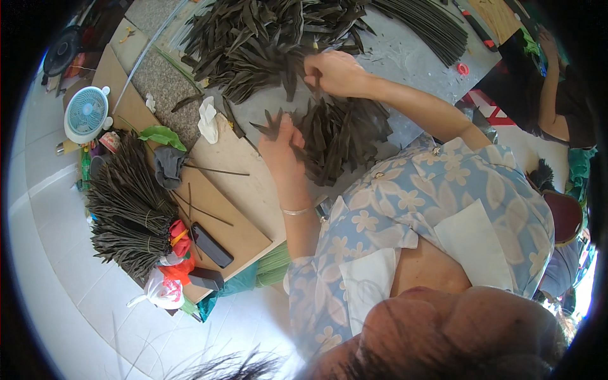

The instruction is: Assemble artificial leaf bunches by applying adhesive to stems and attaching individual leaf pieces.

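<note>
My left hand [282, 144] is closed around a few dark leaf-like strips [271, 124], whose tips stick out past the fingers. My right hand [339, 73], fingers curled in a pinch, grips a dark strip at the near edge of a big heap of loose dark strips [253, 38]; the fingers are partly blurred. Between my hands and my body lies a smaller pile of the same long, narrow strips [339, 136], close beside my left hand. All the strips are dull brown-green and pointed.
Thin dark stems [424, 28] lie at the far right, near red-handled pliers [478, 30] and a red ring [463, 69]. Tied bundles of dark strips [136, 202], a black phone-like box [212, 244] and a small fan [87, 115] stand left. Another person's arm [550, 88] shows at right.
</note>
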A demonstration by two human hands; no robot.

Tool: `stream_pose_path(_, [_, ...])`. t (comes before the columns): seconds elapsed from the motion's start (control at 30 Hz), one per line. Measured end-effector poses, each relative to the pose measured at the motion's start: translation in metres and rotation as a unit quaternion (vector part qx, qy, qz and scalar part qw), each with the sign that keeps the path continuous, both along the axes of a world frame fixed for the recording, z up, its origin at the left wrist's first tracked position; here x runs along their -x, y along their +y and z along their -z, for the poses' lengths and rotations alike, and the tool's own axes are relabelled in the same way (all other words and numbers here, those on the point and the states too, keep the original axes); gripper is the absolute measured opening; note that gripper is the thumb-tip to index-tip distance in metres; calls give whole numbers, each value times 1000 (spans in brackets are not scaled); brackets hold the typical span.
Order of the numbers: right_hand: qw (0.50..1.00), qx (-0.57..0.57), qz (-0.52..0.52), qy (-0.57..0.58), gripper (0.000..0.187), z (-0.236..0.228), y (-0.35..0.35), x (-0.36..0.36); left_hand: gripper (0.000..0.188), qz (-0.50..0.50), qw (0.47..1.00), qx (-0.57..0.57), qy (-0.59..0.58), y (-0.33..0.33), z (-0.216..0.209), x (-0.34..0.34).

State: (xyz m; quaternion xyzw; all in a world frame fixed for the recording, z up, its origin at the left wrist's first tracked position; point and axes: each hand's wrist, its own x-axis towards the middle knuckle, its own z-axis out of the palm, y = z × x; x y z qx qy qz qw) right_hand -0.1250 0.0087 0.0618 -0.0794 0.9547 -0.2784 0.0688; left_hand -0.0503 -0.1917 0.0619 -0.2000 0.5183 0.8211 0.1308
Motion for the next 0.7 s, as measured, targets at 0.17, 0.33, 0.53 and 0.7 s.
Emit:
stream_pose_path(0.17, [982,176,-68,17,17,-41,3,-46,22,19,998,45,39,10,-9,11])
stream_pose_path(0.33, [978,196,-74,3,16,-53,5,-68,23,64,996,36,56,19,-13,12])
stream_pose_path(0.53, [953,302,-6,17,12,-58,10,-63,20,59,985,127,97,26,-18,3])
stream_pose_path(0.7, [933,360,-21,6,11,-44,17,-60,17,79,973,154,152,28,-16,-2])
